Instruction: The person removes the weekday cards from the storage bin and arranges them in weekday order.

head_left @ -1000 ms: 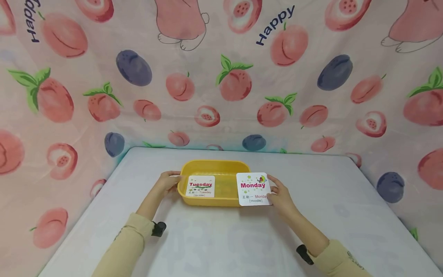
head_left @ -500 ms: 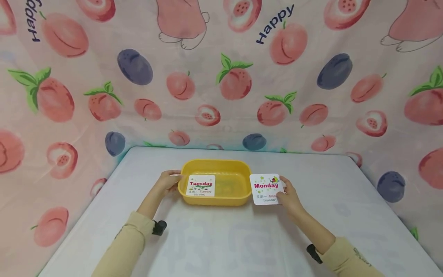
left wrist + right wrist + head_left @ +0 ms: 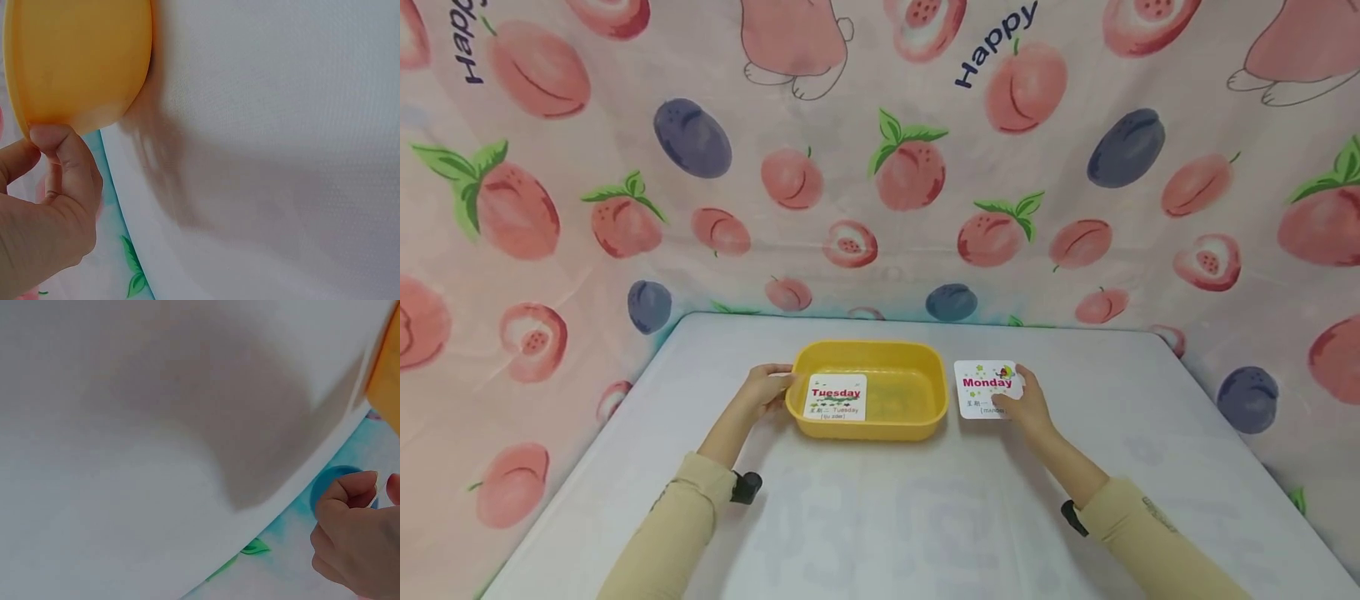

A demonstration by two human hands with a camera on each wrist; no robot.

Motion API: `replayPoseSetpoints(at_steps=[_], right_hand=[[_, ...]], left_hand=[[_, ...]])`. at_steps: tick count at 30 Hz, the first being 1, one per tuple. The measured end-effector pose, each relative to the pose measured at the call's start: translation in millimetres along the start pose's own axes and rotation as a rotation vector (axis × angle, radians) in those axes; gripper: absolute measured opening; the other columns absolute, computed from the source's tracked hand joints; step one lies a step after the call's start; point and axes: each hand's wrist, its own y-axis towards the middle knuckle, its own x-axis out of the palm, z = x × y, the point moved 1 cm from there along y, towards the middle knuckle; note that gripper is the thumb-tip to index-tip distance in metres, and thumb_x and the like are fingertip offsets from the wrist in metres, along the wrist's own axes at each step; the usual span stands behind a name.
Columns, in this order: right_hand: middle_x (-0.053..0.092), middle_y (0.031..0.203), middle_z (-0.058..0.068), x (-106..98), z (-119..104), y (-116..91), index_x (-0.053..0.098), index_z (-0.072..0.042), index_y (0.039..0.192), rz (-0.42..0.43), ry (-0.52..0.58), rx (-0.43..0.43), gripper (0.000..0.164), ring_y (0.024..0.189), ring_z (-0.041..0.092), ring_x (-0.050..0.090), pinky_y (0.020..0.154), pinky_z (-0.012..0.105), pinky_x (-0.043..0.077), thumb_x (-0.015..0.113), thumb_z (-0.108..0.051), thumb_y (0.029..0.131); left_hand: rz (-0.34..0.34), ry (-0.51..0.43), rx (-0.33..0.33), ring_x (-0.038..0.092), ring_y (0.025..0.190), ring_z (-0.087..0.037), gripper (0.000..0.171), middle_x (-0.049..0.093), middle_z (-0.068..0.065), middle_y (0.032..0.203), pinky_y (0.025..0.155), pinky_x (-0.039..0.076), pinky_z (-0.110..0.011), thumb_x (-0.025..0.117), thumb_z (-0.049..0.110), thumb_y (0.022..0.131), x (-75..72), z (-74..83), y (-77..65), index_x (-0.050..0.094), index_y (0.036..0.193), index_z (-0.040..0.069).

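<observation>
A yellow plastic tray (image 3: pixel 872 431) with rounded corners sits on the table. Inside it, at the left, a white card printed "Tuesday" (image 3: pixel 835 402) leans face up. My left hand (image 3: pixel 765 392) pinches the tray's left rim; the left wrist view shows thumb and finger meeting on the edge of the yellow wall (image 3: pixel 75 62). To the right of the tray, my right hand (image 3: pixel 1028 408) pinches the right side of a white card printed "Monday" (image 3: pixel 976 395), with the thumb across its front. In the right wrist view the right hand (image 3: pixel 353 534) has its fingers curled.
The table (image 3: pixel 880 508) has a white cover, and its back edge lies close behind the tray. A fruit-printed cloth (image 3: pixel 850 167) hangs behind and at both sides. Black wrist straps (image 3: pixel 746 487) show at both sleeves.
My right hand has carried the Monday card rightward from over the tray's right end to beside it, then slightly farther back. The left hand keeps its grip on the rim.
</observation>
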Motion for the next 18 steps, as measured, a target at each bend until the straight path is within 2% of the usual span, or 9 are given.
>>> replayPoseSetpoints(at_steps=[2,4,7,12,13,16,18], right_hand=[[0.025,0.145,0.03,1.6,3.2,8.5,0.004,0.002,0.149,0.018,-0.007,-0.015,0.079,0.133,0.043,0.028,0.113,0.049,0.026,0.056,-0.004,0.089],[0.024,0.146,0.03,2.9,10.8,21.9,0.005,0.002,0.149,0.036,-0.022,-0.026,0.083,0.135,0.044,0.025,0.115,0.051,0.02,0.06,-0.005,0.087],[0.025,0.146,0.029,6.8,32.3,51.8,0.009,0.001,0.148,0.069,-0.063,-0.06,0.089,0.133,0.044,0.026,0.116,0.048,0.019,0.068,-0.012,0.083],[0.023,0.149,0.027,12.3,49.4,87.7,0.007,0.001,0.149,0.074,-0.114,-0.016,0.096,0.137,0.042,0.024,0.117,0.049,0.017,0.072,-0.014,0.081],[0.026,0.148,0.026,15.1,58.4,98.2,0.01,0.001,0.149,0.095,-0.11,-0.041,0.097,0.136,0.041,0.026,0.118,0.044,0.018,0.075,-0.017,0.079],[0.025,0.149,0.024,19.6,76.1,124.8,0.007,-0.002,0.15,0.094,-0.134,-0.038,0.103,0.137,0.038,0.025,0.118,0.042,0.018,0.077,-0.022,0.078],[0.027,0.148,0.023,24.3,96.4,150.2,0.008,-0.003,0.15,0.109,-0.155,-0.052,0.106,0.136,0.037,0.028,0.118,0.038,0.021,0.08,-0.026,0.075]], left_hand=[[0.001,-0.004,0.004,0.054,0.075,-0.013,0.041,0.05,-0.018,0.122,0.057,0.048,-0.017,0.05,0.012,0.097,0.0,-0.4,-0.4,0.044,0.136,0.001],[-0.003,-0.007,0.011,0.054,0.075,-0.013,0.041,0.051,-0.018,0.12,0.057,0.048,-0.017,0.05,0.011,0.097,0.3,-0.9,-0.6,0.044,0.136,0.0],[-0.003,-0.016,0.014,0.055,0.073,-0.012,0.041,0.053,-0.017,0.116,0.057,0.048,-0.017,0.051,0.01,0.096,0.3,-1.2,-1.0,0.044,0.135,0.0],[0.004,-0.011,0.013,0.054,0.073,-0.011,0.04,0.053,-0.017,0.116,0.056,0.047,-0.017,0.05,0.011,0.097,-0.6,0.1,-1.9,0.045,0.135,0.0],[0.005,-0.012,0.013,0.054,0.074,-0.012,0.04,0.052,-0.017,0.117,0.056,0.048,-0.017,0.05,0.011,0.097,-0.8,0.4,-2.1,0.045,0.135,0.0],[0.001,-0.011,0.015,0.054,0.074,-0.012,0.041,0.052,-0.018,0.12,0.057,0.048,-0.017,0.05,0.01,0.097,-0.9,0.6,-1.8,0.044,0.135,-0.001],[0.001,-0.013,0.013,0.054,0.073,-0.012,0.04,0.051,-0.018,0.121,0.057,0.047,-0.017,0.05,0.01,0.097,-0.9,0.4,-1.5,0.044,0.135,-0.001]])
